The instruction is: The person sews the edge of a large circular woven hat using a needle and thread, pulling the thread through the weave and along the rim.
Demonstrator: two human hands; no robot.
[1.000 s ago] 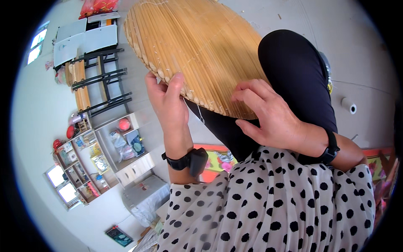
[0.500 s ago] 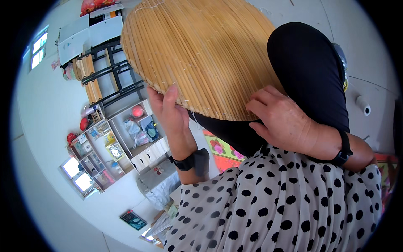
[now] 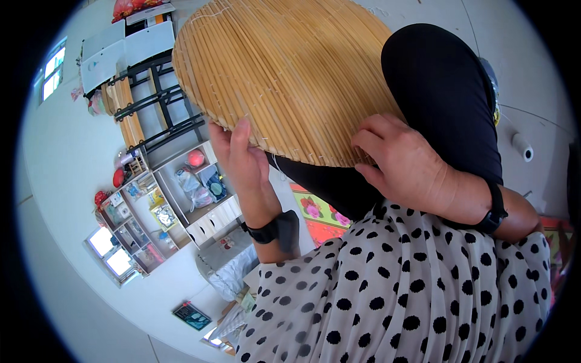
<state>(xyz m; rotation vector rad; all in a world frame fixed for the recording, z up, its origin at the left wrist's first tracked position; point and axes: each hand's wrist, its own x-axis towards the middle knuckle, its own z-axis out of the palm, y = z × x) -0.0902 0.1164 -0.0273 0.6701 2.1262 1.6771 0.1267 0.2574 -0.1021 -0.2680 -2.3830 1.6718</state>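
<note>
Across my lap rests a round mat of straw-coloured stalks [image 3: 284, 78], stitched together side by side with white thread. Its near edge curves toward me. My left hand [image 3: 239, 148] grips the rim at the near left, thumb on top and the other fingers partly hidden behind it. A loose white thread [image 3: 277, 163] hangs from the edge beside that hand. At the near right edge, my right hand [image 3: 390, 148] is bent over the stalks with thumb and fingers drawn together. Whatever lies between those fingertips is too small or hidden to make out.
My dark-trousered knee [image 3: 442, 91] rises against the mat's right side. A white thread spool [image 3: 521, 147] lies on the tiled floor at the right. Shelving [image 3: 187, 199] with bags and small goods, and a black metal frame [image 3: 160, 97], stand at the left. Beneath me is floral cloth [image 3: 318, 209].
The mat and both hands appear slightly higher in view. My right hand has shifted a little up and left along the edge; the left keeps its grip.
</note>
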